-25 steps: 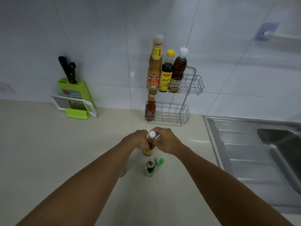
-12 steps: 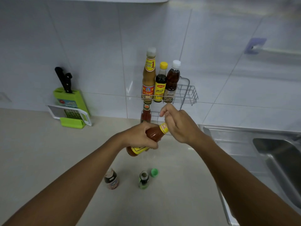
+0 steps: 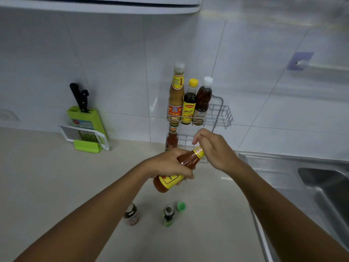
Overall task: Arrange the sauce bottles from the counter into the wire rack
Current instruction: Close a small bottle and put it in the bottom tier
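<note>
Tall tan bottle [image 3: 176, 95], left end of the rack's [image 3: 224, 114] upper shelf: large "1" on neck label. Other bottle labels: print too blurred to read.

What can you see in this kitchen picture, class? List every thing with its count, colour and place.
wire rack: 1, silver, two tiers, by the wall
tall bottles: 3, brown and dark, top tier
red sauce bottle: 1, lower tier
held sauce bottle: 1, red with yellow label, tilted, above counter
small bottles: 2, on counter, one uncapped
green cap: 1, beside uncapped bottle
knife block: 1, green, left
grater: 1, white and green
sink: 1, steel, right
left hand: grips held bottle
right hand: at its neck
</note>
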Tool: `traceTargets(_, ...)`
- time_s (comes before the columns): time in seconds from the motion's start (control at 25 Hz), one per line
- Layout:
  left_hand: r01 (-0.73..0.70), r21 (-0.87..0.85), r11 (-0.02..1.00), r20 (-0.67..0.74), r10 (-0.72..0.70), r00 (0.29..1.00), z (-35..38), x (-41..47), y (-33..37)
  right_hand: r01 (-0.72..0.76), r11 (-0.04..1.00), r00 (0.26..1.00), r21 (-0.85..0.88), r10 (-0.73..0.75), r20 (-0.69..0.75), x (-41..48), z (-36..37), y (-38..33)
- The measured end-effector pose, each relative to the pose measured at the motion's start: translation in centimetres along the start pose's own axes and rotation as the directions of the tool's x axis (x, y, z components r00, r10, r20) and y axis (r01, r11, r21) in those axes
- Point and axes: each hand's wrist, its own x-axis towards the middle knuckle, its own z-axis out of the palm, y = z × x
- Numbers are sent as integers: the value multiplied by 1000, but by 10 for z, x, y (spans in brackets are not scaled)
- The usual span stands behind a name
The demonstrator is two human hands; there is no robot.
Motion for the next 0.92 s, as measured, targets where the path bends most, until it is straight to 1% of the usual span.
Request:
traceTargets(0.04, -4, 104, 995, -42, 9, 999, 2, 1, 0, -28, 999, 1000, -27, 28, -14, 1, 3, 2)
traceTargets(0.08, 11, 330, 944, -143, 38, 989, 4, 3, 1, -135, 990, 991, -48, 134, -23, 1, 9, 6)
traceTargets(0.12, 61, 592, 803, -268, 124, 955, 8, 6, -1, -321, 947, 947, -1, 321, -24, 1, 15, 11)
traceTargets(0.16, 132, 789, 600, -350, 263, 899, 13, 9, -3, -519, 838, 852, 168, 524, 21, -1, 21, 15)
traceTargets(0.2, 178, 878, 445, -369, 392, 843, 19, 13, -6, -636, 669, 753, 385, 647, 118, -4, 25, 16)
traceTargets(0.24, 198, 892, 406, -383, 446, 809, 22, 17, -8, -652, 498, 706, 572, 675, 217, -6, 27, 18)
traceTargets(0.28, 208, 857, 471, -422, 410, 809, 21, 21, -9, -606, 375, 721, 701, 632, 285, -7, 29, 22)
traceTargets(0.32, 200, 758, 621, -477, 317, 820, 19, 24, -9, -557, 328, 762, 763, 567, 312, -10, 31, 25)
traceTargets(0.36, 194, 621, 759, -505, 198, 840, 16, 28, -10, -521, 356, 807, 776, 502, 312, -13, 34, 27)
traceTargets(0.4, 172, 512, 842, -484, 117, 867, 12, 34, -13, -498, 429, 840, 754, 454, 296, -14, 38, 29)
traceTargets(0.48, 80, 397, 914, -380, 84, 921, 3, 44, -21, -456, 586, 877, 670, 425, 225, -10, 46, 37)
traceTargets(0.52, 29, 340, 940, -322, 88, 943, -3, 46, -24, -430, 642, 887, 635, 431, 166, -5, 46, 44)
traceTargets(0.6, -33, 217, 976, -265, 91, 960, -22, 50, -35, -390, 690, 888, 610, 457, 51, 6, 44, 58)
traceTargets(0.64, -26, 177, 984, -275, 75, 959, -34, 51, -42, -379, 699, 877, 607, 480, -4, 11, 41, 66)
traceTargets(0.72, 63, 134, 989, -338, -14, 941, -57, 55, -59, -367, 719, 854, 590, 512, -93, 22, 40, 80)
traceTargets(0.8, 199, 84, 976, -383, -153, 911, -74, 61, -77, -371, 750, 837, 547, 526, -153, 32, 44, 93)
traceTargets(0.88, 294, 32, 955, -361, -263, 894, -83, 69, -90, -387, 784, 819, 485, 534, -210, 43, 52, 103)
traceTargets(0.92, 319, 21, 948, -344, -293, 892, -85, 74, -95, -405, 797, 808, 448, 541, -232, 49, 57, 106)
